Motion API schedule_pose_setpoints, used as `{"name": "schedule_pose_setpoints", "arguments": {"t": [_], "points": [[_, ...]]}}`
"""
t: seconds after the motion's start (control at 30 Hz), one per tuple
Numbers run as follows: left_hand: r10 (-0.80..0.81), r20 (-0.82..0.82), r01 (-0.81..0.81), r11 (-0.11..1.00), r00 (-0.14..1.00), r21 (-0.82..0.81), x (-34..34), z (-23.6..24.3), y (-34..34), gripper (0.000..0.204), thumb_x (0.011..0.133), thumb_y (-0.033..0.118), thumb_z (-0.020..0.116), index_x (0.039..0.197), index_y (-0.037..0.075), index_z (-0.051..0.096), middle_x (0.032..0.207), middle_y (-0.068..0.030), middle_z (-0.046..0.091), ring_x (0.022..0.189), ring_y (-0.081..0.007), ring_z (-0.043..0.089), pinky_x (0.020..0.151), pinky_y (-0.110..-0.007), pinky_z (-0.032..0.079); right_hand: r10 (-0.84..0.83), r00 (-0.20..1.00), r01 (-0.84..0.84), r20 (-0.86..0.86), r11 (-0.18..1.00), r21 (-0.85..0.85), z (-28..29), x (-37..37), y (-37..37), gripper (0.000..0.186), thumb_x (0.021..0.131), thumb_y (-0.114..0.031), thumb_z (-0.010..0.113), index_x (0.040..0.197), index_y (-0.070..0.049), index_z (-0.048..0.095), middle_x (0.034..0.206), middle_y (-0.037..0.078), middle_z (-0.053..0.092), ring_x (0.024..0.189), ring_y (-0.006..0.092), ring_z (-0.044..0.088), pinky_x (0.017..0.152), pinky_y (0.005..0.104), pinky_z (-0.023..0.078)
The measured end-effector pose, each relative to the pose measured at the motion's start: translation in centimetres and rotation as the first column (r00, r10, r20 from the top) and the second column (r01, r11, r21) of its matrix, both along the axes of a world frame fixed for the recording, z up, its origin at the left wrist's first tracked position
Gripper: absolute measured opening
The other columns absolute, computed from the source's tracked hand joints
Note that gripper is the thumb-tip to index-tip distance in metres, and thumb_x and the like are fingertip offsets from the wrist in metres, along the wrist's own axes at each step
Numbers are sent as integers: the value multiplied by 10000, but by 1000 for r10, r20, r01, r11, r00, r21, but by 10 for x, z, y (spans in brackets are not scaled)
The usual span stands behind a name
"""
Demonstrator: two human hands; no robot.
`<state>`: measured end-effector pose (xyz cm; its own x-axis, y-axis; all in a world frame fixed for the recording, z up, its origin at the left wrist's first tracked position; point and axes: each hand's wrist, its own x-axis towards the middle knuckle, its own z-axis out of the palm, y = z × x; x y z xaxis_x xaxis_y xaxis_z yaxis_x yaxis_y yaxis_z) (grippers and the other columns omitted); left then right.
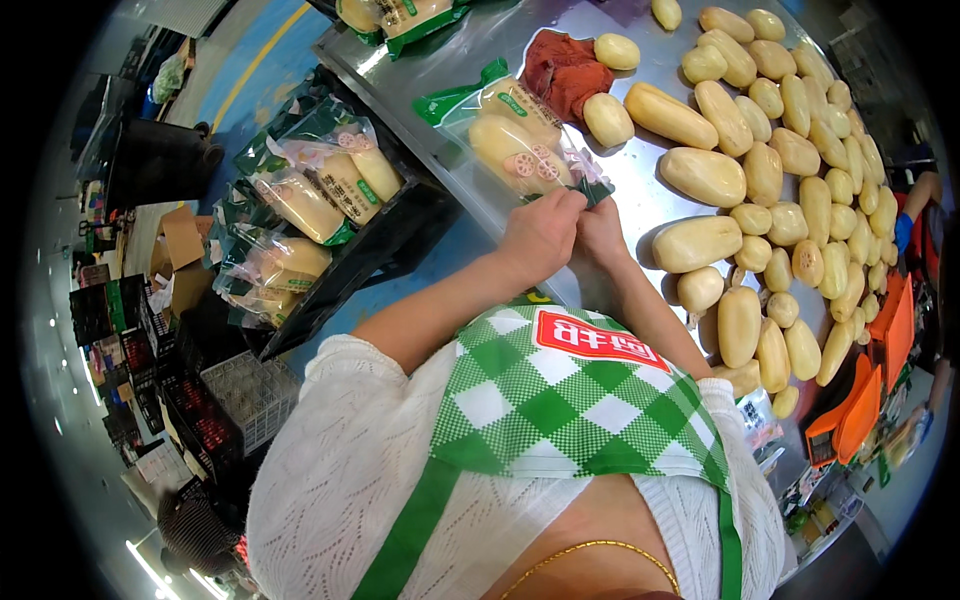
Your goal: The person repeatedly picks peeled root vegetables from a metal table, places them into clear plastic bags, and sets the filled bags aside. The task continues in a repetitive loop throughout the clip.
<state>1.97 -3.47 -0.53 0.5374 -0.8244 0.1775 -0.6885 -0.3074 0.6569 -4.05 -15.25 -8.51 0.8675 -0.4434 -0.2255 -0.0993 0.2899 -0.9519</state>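
Observation:
A clear plastic bag with green ends (512, 150) lies on the steel table, holding peeled lotus root pieces. Its near end is gathered between my two hands. My left hand (540, 235) is closed on that end, with fingertips pinched together. Right beside it, my right hand (602, 232) also grips the gathered plastic; its fingertips are partly hidden. A crumpled red-brown cloth (566, 76) touches the far side of the bag. To the right, many loose lotus roots (703, 177) are spread over the table.
Left of the steel table (440, 190), a black crate (375, 250) holds several filled lotus root bags (340, 185). Another filled bag (410, 15) lies at the table's far edge. Orange bins (858, 405) stand at the right, near another person's arm (920, 195). Stacked crates (195, 400) stand at far left.

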Motion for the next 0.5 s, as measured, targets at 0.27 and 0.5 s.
{"name": "schedule_pose_setpoints", "arguments": {"t": [0.27, 0.5], "points": [[115, -91, -104, 988, 989, 112, 13, -25, 15, 104, 872, 115, 501, 937, 52, 552, 899, -170, 584, 838, -388, 587, 700, -462, 479, 248, 960, -166, 128, 876, -453, -10, 39, -2, 430, 882, -131, 557, 1300, -45, 510, 1267, 106, 547, 1161, 213, 509, 1004, 346, 399], [107, -42, -108, 994, 993, -23, 15, -16, 35, 76, 856, 76, 531, 926, 48, 542, 879, -165, 579, 797, -390, 594, 667, -444, 490, 297, 955, -146, 30, 552, -821, -7, 58, -1, 337, 831, -137, 604, 1166, -99, 621, 1207, 152, 577, 1111, 325, 543, 986, 402, 416]]}}
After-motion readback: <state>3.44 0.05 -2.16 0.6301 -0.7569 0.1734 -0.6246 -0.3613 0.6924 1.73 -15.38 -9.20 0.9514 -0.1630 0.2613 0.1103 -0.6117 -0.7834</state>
